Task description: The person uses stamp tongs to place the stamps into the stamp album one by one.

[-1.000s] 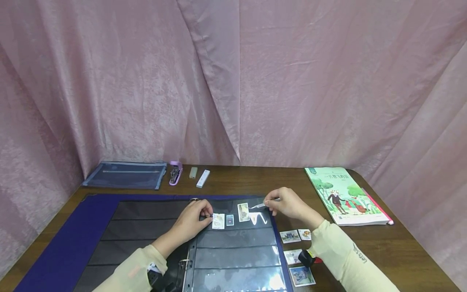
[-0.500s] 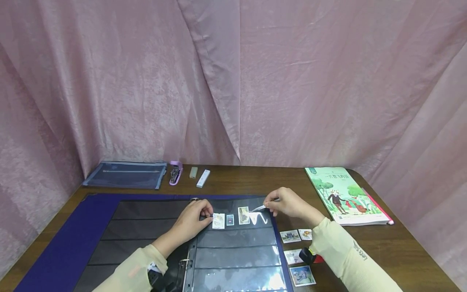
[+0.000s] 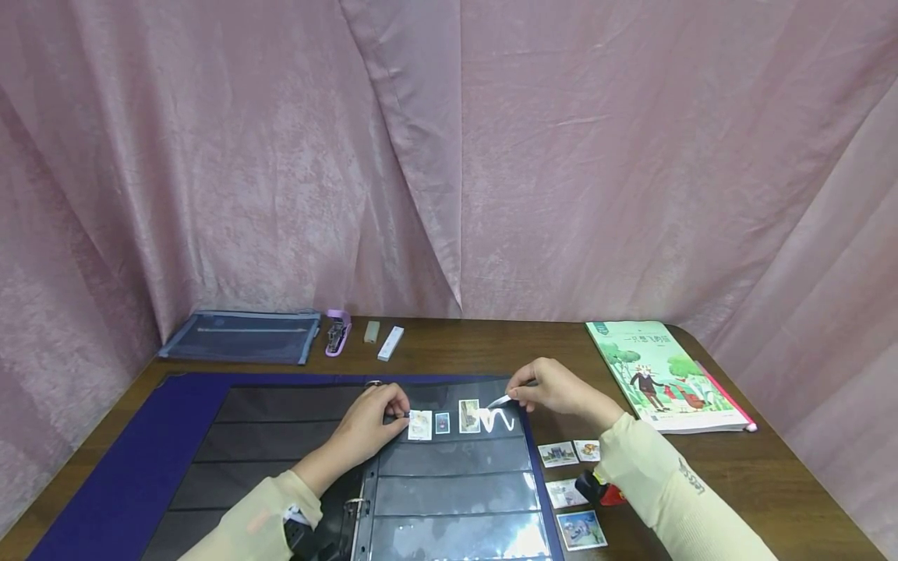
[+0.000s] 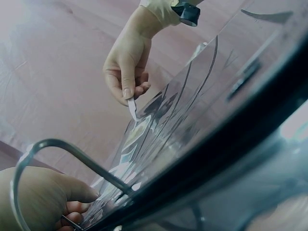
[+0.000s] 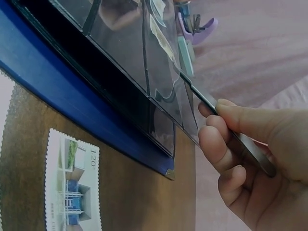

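Observation:
A stamp album lies spread out, its right-hand page [image 3: 452,461] made of clear strips over black. In the top strip stand a pale stamp [image 3: 420,426], a small blue stamp [image 3: 442,423] and a taller greenish stamp [image 3: 468,417]. My right hand [image 3: 550,387] grips metal tweezers [image 5: 207,98] between thumb and fingers; their tips reach the right side of the greenish stamp. At the page's inner edge, beside the pale stamp, my left hand [image 3: 368,425] pinches the album page, thumb above. A metal binder ring [image 4: 62,144] arches over that hand in the left wrist view.
Several loose stamps [image 3: 580,531] lie on the wood right of the album, near my right forearm. A green book [image 3: 659,374] sits at the back right. Along the back are a mesh pouch [image 3: 242,336], a purple stapler [image 3: 338,333] and two small blocks [image 3: 390,344].
The greenish stamp has slid slightly down and to the right within the top strip, the tweezer tips moving with it. My left hand stays where it was.

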The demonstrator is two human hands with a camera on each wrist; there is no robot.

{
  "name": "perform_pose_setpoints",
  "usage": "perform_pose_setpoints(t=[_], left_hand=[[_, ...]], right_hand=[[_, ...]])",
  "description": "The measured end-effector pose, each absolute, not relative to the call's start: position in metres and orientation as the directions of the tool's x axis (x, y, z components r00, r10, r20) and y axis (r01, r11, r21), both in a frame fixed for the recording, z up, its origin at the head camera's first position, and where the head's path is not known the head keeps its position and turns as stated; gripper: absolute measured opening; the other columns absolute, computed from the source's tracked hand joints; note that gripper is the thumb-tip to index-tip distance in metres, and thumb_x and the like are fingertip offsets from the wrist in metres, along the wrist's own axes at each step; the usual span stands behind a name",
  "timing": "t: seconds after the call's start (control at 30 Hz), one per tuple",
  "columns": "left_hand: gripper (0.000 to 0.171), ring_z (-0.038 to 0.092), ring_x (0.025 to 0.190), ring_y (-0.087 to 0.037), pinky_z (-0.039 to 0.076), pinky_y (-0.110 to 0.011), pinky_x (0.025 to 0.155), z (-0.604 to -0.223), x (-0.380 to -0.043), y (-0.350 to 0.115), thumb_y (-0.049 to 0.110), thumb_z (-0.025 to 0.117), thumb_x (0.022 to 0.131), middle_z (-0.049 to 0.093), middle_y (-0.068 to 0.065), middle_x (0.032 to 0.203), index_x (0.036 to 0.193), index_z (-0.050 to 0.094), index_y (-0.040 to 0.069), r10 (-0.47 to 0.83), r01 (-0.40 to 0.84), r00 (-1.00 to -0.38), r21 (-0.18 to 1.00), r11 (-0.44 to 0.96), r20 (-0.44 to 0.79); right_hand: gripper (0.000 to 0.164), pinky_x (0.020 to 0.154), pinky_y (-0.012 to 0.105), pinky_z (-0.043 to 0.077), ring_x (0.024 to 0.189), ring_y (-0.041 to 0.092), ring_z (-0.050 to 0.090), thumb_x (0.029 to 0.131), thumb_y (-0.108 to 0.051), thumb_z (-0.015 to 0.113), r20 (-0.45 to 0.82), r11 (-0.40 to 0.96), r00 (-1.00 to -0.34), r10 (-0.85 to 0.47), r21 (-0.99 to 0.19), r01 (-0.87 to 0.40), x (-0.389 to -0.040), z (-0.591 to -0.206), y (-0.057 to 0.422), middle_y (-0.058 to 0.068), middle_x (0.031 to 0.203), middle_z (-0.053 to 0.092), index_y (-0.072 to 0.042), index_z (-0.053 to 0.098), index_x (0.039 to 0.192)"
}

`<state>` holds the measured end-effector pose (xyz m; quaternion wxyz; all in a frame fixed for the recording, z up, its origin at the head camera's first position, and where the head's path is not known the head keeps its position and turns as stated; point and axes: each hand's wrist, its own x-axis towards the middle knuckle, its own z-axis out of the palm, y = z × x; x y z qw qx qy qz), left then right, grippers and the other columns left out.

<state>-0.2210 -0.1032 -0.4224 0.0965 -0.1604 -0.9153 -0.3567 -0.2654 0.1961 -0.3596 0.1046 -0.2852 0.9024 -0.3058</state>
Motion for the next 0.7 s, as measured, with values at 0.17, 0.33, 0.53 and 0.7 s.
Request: perform_pose_setpoints(t=[0.17, 0.33, 0.53, 0.7], left_hand=[[0.022, 0.045, 0.073, -0.005, 0.04, -0.02, 0.068, -0.4226, -0.2211, -0.1034, 0.01, 0.073, 0.071, 0.051, 0.012, 0.073, 0.077, 0.055, 0.02, 0.224, 0.363, -0.93, 0.627, 0.689, 0.291], [0.022, 0.045, 0.073, -0.005, 0.04, -0.02, 0.067, -0.4238, -0.2216, -0.1037, 0.01, 0.074, 0.071, 0.051, 0.011, 0.073, 0.076, 0.055, 0.02, 0.224, 0.367, -0.928, 0.628, 0.687, 0.297], [0.022, 0.046, 0.073, -0.005, 0.041, -0.019, 0.067, -0.4248, -0.2224, -0.1041, 0.01, 0.074, 0.071, 0.051, 0.011, 0.073, 0.076, 0.055, 0.02, 0.231, 0.379, -0.923, 0.625, 0.683, 0.307], [0.022, 0.045, 0.073, -0.005, 0.041, -0.019, 0.067, -0.4257, -0.2227, -0.104, 0.01, 0.074, 0.07, 0.051, 0.011, 0.073, 0.076, 0.055, 0.021, 0.231, 0.385, -0.92, 0.623, 0.681, 0.315]], right_hand=[[0.011, 0.054, 0.029, 0.05, 0.053, 0.016, 0.058, 0.083, -0.01, 0.061, -0.016, 0.646, -0.806, -0.592, -0.607, -0.462, -0.2682, -0.3577, 0.1957, 0.008, 0.064, 0.064, -0.002, 0.069, 0.084], [0.012, 0.055, 0.032, 0.051, 0.053, 0.018, 0.059, 0.083, -0.009, 0.061, -0.023, 0.637, -0.797, -0.604, -0.615, -0.465, -0.2706, -0.357, 0.1955, 0.009, 0.064, 0.064, -0.001, 0.069, 0.085], [0.012, 0.053, 0.021, 0.047, 0.053, 0.013, 0.057, 0.083, -0.01, 0.061, -0.03, 0.644, -0.787, -0.616, -0.594, -0.481, -0.2734, -0.355, 0.1963, 0.008, 0.063, 0.063, -0.001, 0.069, 0.085], [0.011, 0.054, 0.02, 0.047, 0.054, 0.012, 0.057, 0.083, -0.01, 0.061, -0.038, 0.642, -0.775, -0.631, -0.587, -0.494, -0.2748, -0.354, 0.1951, 0.007, 0.065, 0.064, -0.003, 0.069, 0.085]])
